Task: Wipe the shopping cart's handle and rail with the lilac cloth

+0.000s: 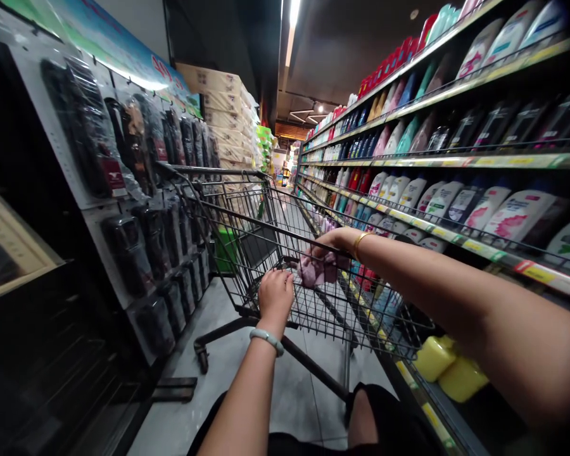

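Note:
A black wire shopping cart (pixel 247 221) stands sideways in front of me. My left hand (pixel 275 294), below a pale green bangle, rests against the cart's near side wall with its fingers curled at the wires; whether they grip a wire is unclear. My right arm reaches over the cart's top rim, a gold bracelet at the wrist. Inside the basket my right hand (pixel 330 244) is closed on a crumpled pinkish-purple cloth (pixel 316 269). The wires and the cloth partly hide its fingers.
Shelves of shampoo bottles (pixel 517 212) line the right side, with yellow containers (pixel 460 377) at the bottom. On the left, packaged brushes (pixel 88 126) hang on a rack. Wrapped cartons (pixel 223 117) are stacked beyond the cart. Grey floor tiles (pixel 223 392) show below.

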{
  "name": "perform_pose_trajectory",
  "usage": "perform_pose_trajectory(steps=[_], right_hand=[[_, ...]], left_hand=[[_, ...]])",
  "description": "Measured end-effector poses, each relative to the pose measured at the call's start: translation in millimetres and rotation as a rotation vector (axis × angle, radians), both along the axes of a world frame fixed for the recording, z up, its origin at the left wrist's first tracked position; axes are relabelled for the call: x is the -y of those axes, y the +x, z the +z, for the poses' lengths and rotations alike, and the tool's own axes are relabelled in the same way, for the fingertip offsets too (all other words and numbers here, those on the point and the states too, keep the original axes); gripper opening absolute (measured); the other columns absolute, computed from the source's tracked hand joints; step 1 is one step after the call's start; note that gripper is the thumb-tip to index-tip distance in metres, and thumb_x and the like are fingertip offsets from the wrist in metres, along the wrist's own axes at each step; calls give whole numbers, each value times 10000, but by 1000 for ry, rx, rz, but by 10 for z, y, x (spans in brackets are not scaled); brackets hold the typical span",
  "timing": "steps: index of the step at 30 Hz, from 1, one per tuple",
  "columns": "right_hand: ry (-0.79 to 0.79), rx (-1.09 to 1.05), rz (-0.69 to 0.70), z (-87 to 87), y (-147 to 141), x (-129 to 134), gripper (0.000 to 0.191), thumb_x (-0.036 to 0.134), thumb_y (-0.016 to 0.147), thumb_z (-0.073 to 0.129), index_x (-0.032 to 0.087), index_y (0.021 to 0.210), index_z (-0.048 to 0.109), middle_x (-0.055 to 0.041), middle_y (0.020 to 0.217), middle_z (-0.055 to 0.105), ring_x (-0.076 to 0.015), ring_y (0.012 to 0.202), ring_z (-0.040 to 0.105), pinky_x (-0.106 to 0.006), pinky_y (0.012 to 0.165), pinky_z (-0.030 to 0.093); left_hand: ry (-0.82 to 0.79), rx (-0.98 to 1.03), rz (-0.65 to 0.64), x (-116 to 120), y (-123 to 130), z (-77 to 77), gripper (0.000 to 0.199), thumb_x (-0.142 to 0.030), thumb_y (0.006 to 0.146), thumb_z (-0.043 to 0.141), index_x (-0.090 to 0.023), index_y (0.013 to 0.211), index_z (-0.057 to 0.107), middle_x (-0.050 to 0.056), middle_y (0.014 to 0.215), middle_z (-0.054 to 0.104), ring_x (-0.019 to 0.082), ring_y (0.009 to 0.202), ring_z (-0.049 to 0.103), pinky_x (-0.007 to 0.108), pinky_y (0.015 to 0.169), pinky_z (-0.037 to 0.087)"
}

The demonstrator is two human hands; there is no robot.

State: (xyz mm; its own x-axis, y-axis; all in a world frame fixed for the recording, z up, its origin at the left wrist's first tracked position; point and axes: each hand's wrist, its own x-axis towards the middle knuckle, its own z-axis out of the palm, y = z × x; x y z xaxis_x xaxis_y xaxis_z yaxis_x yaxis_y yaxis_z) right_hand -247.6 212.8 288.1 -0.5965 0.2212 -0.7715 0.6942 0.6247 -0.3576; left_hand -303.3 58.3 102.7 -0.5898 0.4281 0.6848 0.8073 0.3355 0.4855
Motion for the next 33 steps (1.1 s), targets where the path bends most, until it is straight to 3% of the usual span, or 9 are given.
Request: perform_pose_trajectory(steps=[5, 10, 15, 17, 23, 25, 29, 31, 33], right_hand=[[-83, -51, -18, 54, -22, -5, 287, 357, 838, 689, 171, 1056, 679, -64, 766, 738, -165, 517, 627, -209, 418, 418], [-301, -598, -63, 118, -45, -103, 255, 304, 903, 641, 198, 1135, 635, -12, 847, 736, -120, 629, 663, -197, 566, 516], [-194, -18, 8, 23, 289, -330, 257, 276, 816, 738, 150, 1031, 673, -20, 764, 706, -134, 593, 659, -237, 552, 540], [-194, 65, -5, 10, 377, -343, 297, 299, 808, 752, 148, 1051, 675, -26, 764, 702, -149, 620, 671, -250, 555, 543], [-340, -705, -44, 89, 191, -192, 267, 290, 898, 659, 247, 1160, 631, 1, 904, 725, -120, 716, 671, -221, 634, 566], [-341, -628, -10, 59, 189, -188, 248, 278, 886, 664, 240, 1130, 644, -1, 898, 729, -129, 707, 673, -239, 631, 569], [-174, -72, 36, -58, 418, -292, 294, 314, 813, 730, 164, 1061, 685, -51, 801, 728, -172, 623, 670, -273, 538, 535], [-106, -16, 10, -58, 503, -333, 348, 376, 811, 733, 152, 1073, 685, -65, 800, 729, -179, 603, 665, -279, 518, 522], [-108, -156, 5, 0, 487, -324, 375, 413, 826, 722, 158, 1097, 675, -63, 830, 732, -167, 611, 659, -270, 526, 522]], left_hand=[[-51, -34, -33, -16, -8, -5, 254, -299, 963, 510, -201, 903, 737, 56, 990, 735, 204, 1018, 623, 348, 1024, 437], [-69, -46, -13, -74, 32, -20, 267, -312, 968, 501, -185, 947, 736, 64, 1019, 726, 223, 1022, 604, 374, 1051, 412], [-60, -75, 1, -71, 50, -8, 251, -295, 958, 506, -191, 892, 724, 67, 927, 719, 230, 951, 609, 380, 1008, 434], [-55, -78, 11, -81, 53, -5, 249, -289, 956, 504, -191, 887, 722, 71, 929, 717, 241, 955, 604, 387, 992, 441], [-55, -64, 49, -140, 81, -18, 238, -302, 949, 522, -170, 908, 716, 106, 977, 708, 274, 997, 590, 428, 1025, 421], [-56, -56, 51, -142, 79, -23, 226, -325, 939, 550, -175, 908, 716, 103, 978, 708, 277, 1002, 587, 427, 1021, 424], [-48, -40, 44, -134, 59, -24, 192, -321, 922, 586, -186, 895, 719, 94, 1036, 708, 274, 1030, 583, 411, 994, 440], [-43, -31, 46, -138, 53, -24, 181, -319, 917, 594, -189, 892, 717, 95, 1053, 702, 275, 1045, 576, 410, 992, 439], [-43, -24, 51, -147, 53, -27, 178, -320, 918, 592, -194, 884, 713, 94, 1036, 697, 276, 1040, 572, 414, 988, 437]])
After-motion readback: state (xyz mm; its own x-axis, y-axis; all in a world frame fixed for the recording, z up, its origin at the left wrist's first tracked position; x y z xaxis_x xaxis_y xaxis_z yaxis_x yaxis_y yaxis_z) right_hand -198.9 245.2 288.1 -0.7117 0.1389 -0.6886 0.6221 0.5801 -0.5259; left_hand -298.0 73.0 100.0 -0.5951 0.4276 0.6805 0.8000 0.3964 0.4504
